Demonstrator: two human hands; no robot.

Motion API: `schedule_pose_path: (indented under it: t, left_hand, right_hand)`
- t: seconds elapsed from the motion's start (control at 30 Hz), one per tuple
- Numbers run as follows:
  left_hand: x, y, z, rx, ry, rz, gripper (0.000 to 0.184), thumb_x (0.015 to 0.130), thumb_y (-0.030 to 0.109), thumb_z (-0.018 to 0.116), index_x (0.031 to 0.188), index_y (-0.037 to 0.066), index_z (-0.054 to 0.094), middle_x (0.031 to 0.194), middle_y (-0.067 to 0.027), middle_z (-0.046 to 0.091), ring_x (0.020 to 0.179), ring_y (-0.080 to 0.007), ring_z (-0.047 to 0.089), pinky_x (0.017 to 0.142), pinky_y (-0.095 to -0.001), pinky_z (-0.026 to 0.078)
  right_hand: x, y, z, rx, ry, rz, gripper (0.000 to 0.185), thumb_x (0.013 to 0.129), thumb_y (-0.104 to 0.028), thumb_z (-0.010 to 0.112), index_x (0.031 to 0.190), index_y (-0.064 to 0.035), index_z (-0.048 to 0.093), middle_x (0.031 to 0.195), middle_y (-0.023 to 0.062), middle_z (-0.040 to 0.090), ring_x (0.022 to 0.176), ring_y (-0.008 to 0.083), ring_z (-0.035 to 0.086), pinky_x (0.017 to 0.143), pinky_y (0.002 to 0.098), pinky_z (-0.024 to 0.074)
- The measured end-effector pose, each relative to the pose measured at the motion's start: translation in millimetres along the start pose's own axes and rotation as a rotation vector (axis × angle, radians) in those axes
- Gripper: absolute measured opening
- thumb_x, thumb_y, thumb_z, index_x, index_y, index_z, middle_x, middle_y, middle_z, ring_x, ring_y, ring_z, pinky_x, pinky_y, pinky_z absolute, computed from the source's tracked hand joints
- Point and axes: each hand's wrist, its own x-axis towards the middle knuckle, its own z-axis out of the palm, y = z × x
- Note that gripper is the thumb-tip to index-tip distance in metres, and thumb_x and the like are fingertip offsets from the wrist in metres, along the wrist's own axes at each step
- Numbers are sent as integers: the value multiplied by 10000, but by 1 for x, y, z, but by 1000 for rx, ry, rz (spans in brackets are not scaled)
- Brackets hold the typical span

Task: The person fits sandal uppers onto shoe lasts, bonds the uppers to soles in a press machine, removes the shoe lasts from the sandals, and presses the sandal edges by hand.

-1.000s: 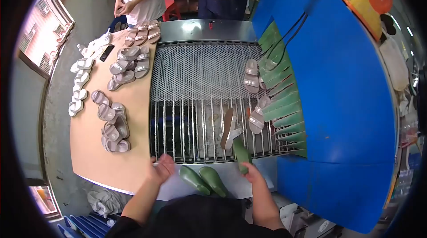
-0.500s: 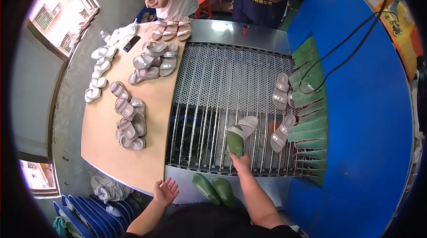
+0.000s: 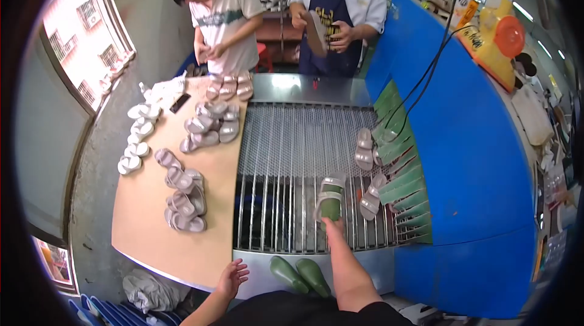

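Note:
My right hand (image 3: 332,227) grips the heel end of a green shoe last (image 3: 331,205) above the metal conveyor. A pale strapped sandal (image 3: 333,181) is around the front of that last. My left hand (image 3: 233,277) is empty, fingers apart, near the front corner of the wooden board. Between my hands, two more green shoe lasts (image 3: 302,275) lie side by side on the metal ledge (image 3: 261,262) in front of me. Right of the held sandal, another sandal (image 3: 371,197) rests on the conveyor, and a further one (image 3: 364,150) lies behind it.
Several pinkish sandals (image 3: 184,195) and white sandals (image 3: 139,131) stand on the wooden board (image 3: 146,222) at left. Green strips (image 3: 404,189) hang at the blue machine (image 3: 468,161) on the right. Two people (image 3: 225,21) stand across the conveyor (image 3: 304,137); one holds a sole-like piece.
The view has tilted up, showing more of the people opposite. My right hand has turned the last and sandal more upright. My left hand stays empty beside the board.

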Motion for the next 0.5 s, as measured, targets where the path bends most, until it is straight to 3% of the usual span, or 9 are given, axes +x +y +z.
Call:
schedule_pose_path:
  t: [0.03,0.13,0.23,0.3,0.33,0.37,0.4,0.43,0.5]
  left_hand:
    - [-9,17,11,68,14,37,519,973,312,575,1425,68,502,1259,-92,627,1092,-232,631,928,-396,504]
    - [-7,45,15,222,-3,294,484,979,246,587,1417,58,505,1253,-90,630,1114,-227,626,947,-387,500]
    - [-18,95,63,140,-183,516,713,952,366,692,1530,68,401,1426,-131,533,1281,-272,546,1061,-427,456]
    - [-46,129,121,82,-426,583,960,879,516,751,1616,131,272,1588,-157,381,1413,-302,425,1163,-491,365]
    - [-60,140,147,80,-570,538,1155,792,648,780,1653,178,169,1665,-156,262,1490,-327,325,1211,-536,291]
    - [-77,149,174,16,-767,487,1194,782,691,772,1660,183,143,1676,-145,244,1516,-343,294,1222,-549,275]
    - [-93,149,200,-40,-963,498,1199,774,727,759,1657,195,146,1667,-145,271,1519,-361,299,1217,-572,289]
    - [-102,142,209,-84,-1058,370,1166,790,728,742,1653,205,159,1649,-143,304,1505,-366,320,1211,-579,304]
    - [-120,121,222,-179,-1119,158,1082,825,723,711,1638,218,206,1608,-137,368,1471,-374,369,1196,-587,336]
  right_hand:
    - [12,21,-8,-48,-25,-116,589,779,-144,795,1311,-43,564,1154,121,667,1033,236,652,873,368,519]
    - [-73,-31,-38,-90,-158,-427,599,778,-160,820,1295,-18,552,1111,124,659,1023,239,652,872,380,526]
    - [-147,-50,-76,-75,-344,-711,604,777,-119,821,1301,-12,540,1125,122,665,1059,221,656,892,366,528]
    - [-229,-89,-94,72,-456,-735,621,767,-116,834,1302,-4,539,1128,121,668,1065,209,655,908,357,524]
    - [-269,-102,-103,150,-507,-750,630,762,-114,841,1302,0,538,1129,121,669,1068,203,655,916,353,522]
    - [-299,-103,-113,129,-536,-712,622,761,-133,849,1290,-3,549,1138,128,666,1070,207,656,925,349,520]
    - [-325,-104,-123,108,-563,-675,614,761,-152,858,1277,-6,560,1146,136,662,1071,211,658,934,346,517]
    - [-348,-103,-131,88,-589,-636,607,760,-170,866,1265,-8,570,1154,144,659,1073,215,659,942,343,515]
    - [-399,-97,-145,-212,-355,-748,607,761,-238,871,1245,-7,587,1161,168,647,1073,261,654,941,364,513]
